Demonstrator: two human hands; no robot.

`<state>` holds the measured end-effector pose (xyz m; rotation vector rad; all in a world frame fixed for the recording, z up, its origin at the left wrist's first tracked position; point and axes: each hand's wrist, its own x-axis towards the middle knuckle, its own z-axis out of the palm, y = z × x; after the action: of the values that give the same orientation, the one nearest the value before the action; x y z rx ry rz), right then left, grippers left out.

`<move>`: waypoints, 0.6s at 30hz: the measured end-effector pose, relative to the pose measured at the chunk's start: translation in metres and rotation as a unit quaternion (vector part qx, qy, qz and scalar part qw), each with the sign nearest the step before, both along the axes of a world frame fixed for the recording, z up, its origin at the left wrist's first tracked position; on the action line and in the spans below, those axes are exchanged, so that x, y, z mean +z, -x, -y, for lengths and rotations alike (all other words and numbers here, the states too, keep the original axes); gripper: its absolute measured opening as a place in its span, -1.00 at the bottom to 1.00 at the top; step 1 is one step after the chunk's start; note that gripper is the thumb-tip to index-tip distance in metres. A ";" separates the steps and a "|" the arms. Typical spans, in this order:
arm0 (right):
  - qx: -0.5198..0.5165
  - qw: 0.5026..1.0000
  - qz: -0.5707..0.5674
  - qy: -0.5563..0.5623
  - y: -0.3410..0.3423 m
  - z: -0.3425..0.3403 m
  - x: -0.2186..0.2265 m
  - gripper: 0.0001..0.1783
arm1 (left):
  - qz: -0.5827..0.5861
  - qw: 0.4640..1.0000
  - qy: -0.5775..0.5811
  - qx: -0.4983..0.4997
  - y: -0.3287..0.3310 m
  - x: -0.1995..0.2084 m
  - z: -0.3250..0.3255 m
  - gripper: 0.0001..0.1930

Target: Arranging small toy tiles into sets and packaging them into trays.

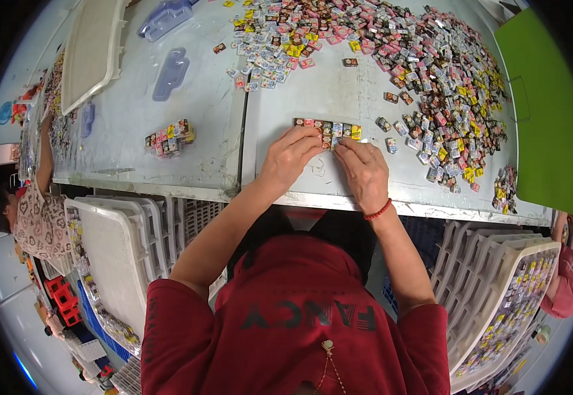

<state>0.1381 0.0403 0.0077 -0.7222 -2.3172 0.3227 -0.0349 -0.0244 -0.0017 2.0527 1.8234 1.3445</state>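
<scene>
A neat block of small printed boxes [339, 126], black, pink, white and yellow, lies on the table near its front edge. My left hand [291, 160] is closed on the block's left part, fingertips pressed to its near side. From the right, my right hand [364, 168] pinches at the near side of the same block, and its fingers hide some of the boxes. A red beaded bracelet circles my right wrist. Just to the right lie a few loose small boxes [391, 145] of the same kind.
A large heap of small boxes [444, 79] spreads across the far right. A wrapped bundle of boxes [170, 138] and clear blue plastic trays [170, 74] lie left. White crates stand stacked at lower left [112, 247] and right [490, 283]. Another person [39, 217] works at left.
</scene>
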 end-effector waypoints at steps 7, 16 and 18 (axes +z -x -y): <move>-0.026 0.999 0.014 -0.021 -0.001 0.009 0.000 -0.75 | -0.043 0.998 -0.047 -0.006 -0.001 -0.003 -0.001 -0.83; -0.054 0.959 0.258 -0.108 0.006 0.028 0.015 -0.60 | -0.114 0.992 -0.051 -0.018 -0.001 -0.008 0.006 -0.84; -0.049 0.961 0.248 -0.112 0.005 0.030 0.016 -0.62 | -0.120 0.991 -0.053 -0.010 -0.001 -0.007 0.008 -0.85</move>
<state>0.1327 0.0099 0.0236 -0.8750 -2.7119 -0.1909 -0.0341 -0.0320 -0.0088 2.3723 1.8487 1.2626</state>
